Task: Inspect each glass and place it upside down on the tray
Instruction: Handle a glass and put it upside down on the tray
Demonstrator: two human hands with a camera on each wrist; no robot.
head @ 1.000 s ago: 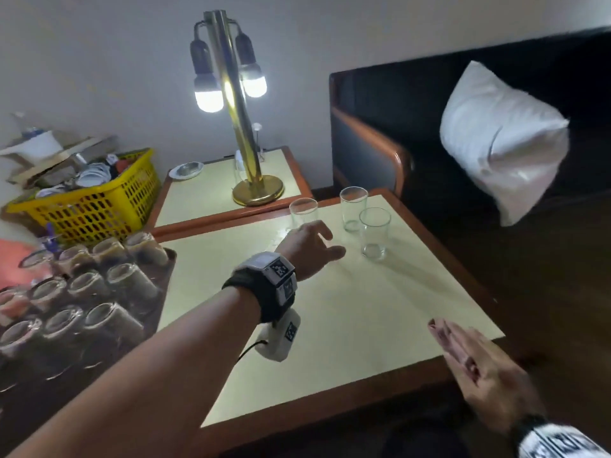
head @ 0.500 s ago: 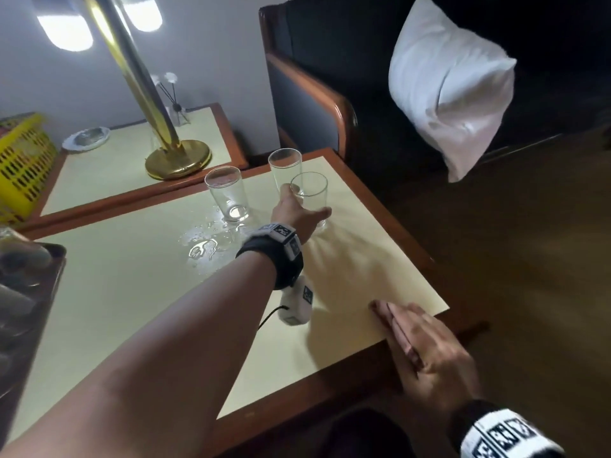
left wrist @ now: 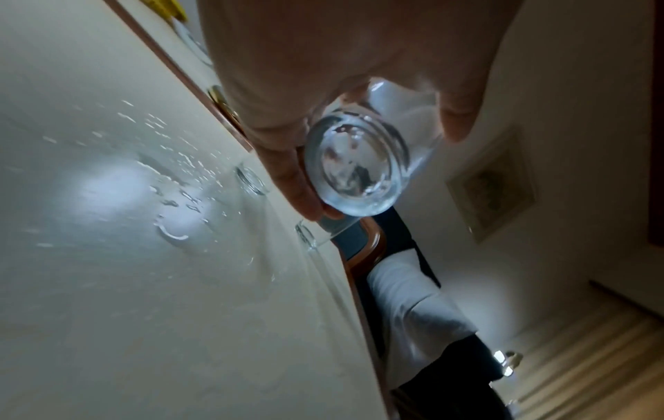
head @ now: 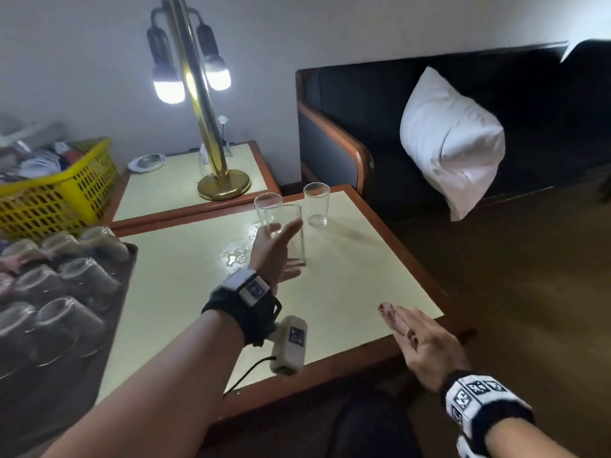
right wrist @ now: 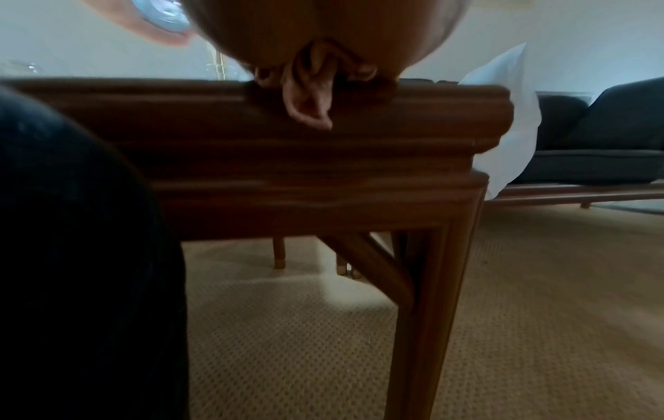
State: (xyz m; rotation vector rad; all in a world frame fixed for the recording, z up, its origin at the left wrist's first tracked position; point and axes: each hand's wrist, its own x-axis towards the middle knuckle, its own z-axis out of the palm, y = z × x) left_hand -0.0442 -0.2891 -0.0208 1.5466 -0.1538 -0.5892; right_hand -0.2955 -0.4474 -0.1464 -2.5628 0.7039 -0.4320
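Note:
My left hand [head: 276, 251] grips a clear glass [head: 292, 233] and holds it upright, lifted off the cream tabletop [head: 185, 292]. In the left wrist view its thick round base [left wrist: 357, 167] faces the camera, with fingers wrapped round its side. Two more clear glasses stand upright at the table's far edge, one [head: 266, 204] behind the held glass, the other [head: 316, 203] to its right. The dark tray [head: 129, 259] at the left carries several upside-down glasses [head: 89, 276]. My right hand [head: 416, 338] lies flat, fingers straight, on the table's near right edge.
Spilled water [head: 236, 252] glistens on the table near the glasses. A brass lamp [head: 211, 133] and a small dish [head: 147, 161] stand on the side table behind. A yellow basket [head: 56, 196] sits far left. A dark sofa with a white pillow [head: 453, 140] is to the right.
My left hand reached the nearest glass, closed round it and lifted it toward me off the table. The right hand stayed flat at the table edge.

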